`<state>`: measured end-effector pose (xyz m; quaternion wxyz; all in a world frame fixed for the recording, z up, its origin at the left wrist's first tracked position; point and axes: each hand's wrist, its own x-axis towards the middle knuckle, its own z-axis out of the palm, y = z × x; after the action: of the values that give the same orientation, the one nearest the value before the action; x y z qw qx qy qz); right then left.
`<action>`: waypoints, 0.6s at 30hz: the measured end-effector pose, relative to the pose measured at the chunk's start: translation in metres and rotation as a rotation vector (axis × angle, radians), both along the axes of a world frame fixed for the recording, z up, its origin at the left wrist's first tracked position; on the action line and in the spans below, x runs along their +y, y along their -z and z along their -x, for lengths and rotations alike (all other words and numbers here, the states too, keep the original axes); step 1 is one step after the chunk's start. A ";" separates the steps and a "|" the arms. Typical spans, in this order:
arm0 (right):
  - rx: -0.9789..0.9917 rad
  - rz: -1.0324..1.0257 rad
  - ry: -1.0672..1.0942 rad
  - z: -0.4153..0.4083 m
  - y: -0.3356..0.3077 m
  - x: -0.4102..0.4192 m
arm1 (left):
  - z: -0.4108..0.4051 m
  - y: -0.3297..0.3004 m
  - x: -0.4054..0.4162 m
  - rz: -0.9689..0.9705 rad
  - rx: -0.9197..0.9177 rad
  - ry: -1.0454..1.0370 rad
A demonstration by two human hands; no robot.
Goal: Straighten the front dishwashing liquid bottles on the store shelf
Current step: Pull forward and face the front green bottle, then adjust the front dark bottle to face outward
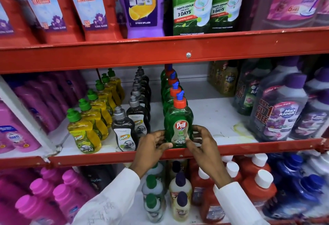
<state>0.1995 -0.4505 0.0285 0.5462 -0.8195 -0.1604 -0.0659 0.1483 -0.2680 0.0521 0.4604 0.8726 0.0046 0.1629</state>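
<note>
Red metal shelving fills the view, and both hands work at the front lip (110,158) of the middle shelf, whose white board (210,118) lies bare to the right of the hands as far as a yellowish stain (239,129). The left hand (151,146) and right hand (203,142) grip the front green bottle (178,123) from either side, fingers curled round its lower body and thumbs on the label, with white sleeves (235,205) below them. That bottle stands upright just behind the lip, label facing out, under a red cap with a blue spout. Straight behind it a single file of matching green bottles (169,89) runs to the back. Just left of the left hand stands a row of dark bottles (124,130) with grey caps, the front one close to the lip, its label turned a little to the left. Further left a row of yellow bottles (83,132) with green caps slants back, the front one tilted slightly. A narrow strip of board separates each row. Well to the right of the right hand sit large purple bottles (279,111). Above the hands the next shelf edge (160,54) hangs low over the caps
</note>
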 end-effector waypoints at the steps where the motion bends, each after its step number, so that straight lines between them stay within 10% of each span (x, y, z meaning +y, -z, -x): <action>1: -0.001 -0.073 0.050 0.005 -0.001 0.002 | 0.006 0.001 0.002 -0.030 -0.019 -0.009; 8: -0.177 -0.281 0.171 0.071 -0.010 0.046 | 0.077 0.002 0.046 -0.020 -0.530 -0.466; 18: -0.109 0.229 -0.193 0.040 -0.026 0.130 | 0.050 0.012 0.112 -0.104 -0.140 -0.306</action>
<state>0.1595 -0.3208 0.0542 0.4434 -0.8525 -0.2741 -0.0386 0.0980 -0.1556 0.0398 0.3837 0.8709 0.0969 0.2913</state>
